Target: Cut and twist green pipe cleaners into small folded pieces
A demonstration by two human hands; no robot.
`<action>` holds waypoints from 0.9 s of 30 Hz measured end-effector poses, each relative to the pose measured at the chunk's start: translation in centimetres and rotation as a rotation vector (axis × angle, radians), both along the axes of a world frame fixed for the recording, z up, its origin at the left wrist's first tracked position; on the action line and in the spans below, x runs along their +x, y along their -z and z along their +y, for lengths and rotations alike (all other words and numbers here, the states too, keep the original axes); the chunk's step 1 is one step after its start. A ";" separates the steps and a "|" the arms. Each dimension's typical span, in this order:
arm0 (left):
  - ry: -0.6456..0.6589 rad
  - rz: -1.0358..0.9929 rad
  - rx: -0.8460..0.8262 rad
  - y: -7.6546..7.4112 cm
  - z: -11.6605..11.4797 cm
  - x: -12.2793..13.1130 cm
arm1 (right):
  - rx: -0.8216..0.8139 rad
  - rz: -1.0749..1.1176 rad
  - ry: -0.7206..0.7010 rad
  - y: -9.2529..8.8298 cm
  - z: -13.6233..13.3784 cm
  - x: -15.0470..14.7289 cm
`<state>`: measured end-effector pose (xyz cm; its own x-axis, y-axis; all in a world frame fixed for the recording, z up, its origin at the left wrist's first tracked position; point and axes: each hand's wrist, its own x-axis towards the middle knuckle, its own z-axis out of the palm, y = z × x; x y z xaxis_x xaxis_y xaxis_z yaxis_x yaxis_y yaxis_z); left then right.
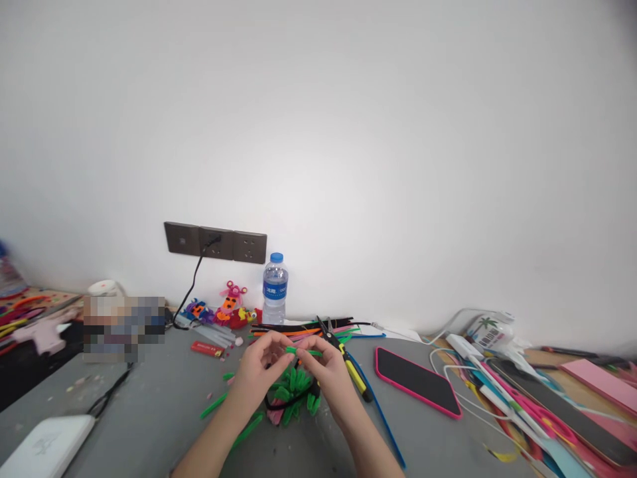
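My left hand (263,365) and my right hand (326,365) meet over the grey table, each pinching a short green pipe cleaner (291,350) between thumb and fingertips. Just below them lies a heap of bent green pipe cleaners (293,385), mixed with some pink and black ones. A pair of pliers (355,378) with yellow and black handles lies right beside my right hand. Next to it runs a long blue pipe cleaner (381,408). Near my left forearm is a loose green pipe cleaner (213,405). My fingers partly cover the piece they hold.
Behind my hands lie several straight pipe cleaners (298,330) and a water bottle (275,292). Small pipe-cleaner figures (231,302) stand at the wall. To the right are a pink-cased phone (418,382), cables and scissors (552,421). A white box (47,448) sits front left.
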<state>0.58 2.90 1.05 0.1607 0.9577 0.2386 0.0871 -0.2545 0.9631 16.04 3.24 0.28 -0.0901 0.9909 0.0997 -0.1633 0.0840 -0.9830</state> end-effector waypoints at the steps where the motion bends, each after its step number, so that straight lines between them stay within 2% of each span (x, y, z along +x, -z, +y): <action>1: 0.002 0.001 0.003 0.0 0.0 0.0 | 0.001 -0.001 -0.004 0.0 0.0 0.0; 14: -0.029 -0.087 0.007 0.8 0.5 -0.2 | 0.031 -0.045 -0.059 -0.1 0.1 0.0; 27: -0.043 -0.097 0.005 0.1 0.2 -0.3 | 0.067 -0.065 -0.091 -0.2 0.0 0.0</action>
<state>0.29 3.14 1.00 0.0955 0.9621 0.2555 0.0047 -0.2571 0.9664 16.09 3.20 0.53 -0.1875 0.9698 0.1561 -0.1094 0.1373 -0.9845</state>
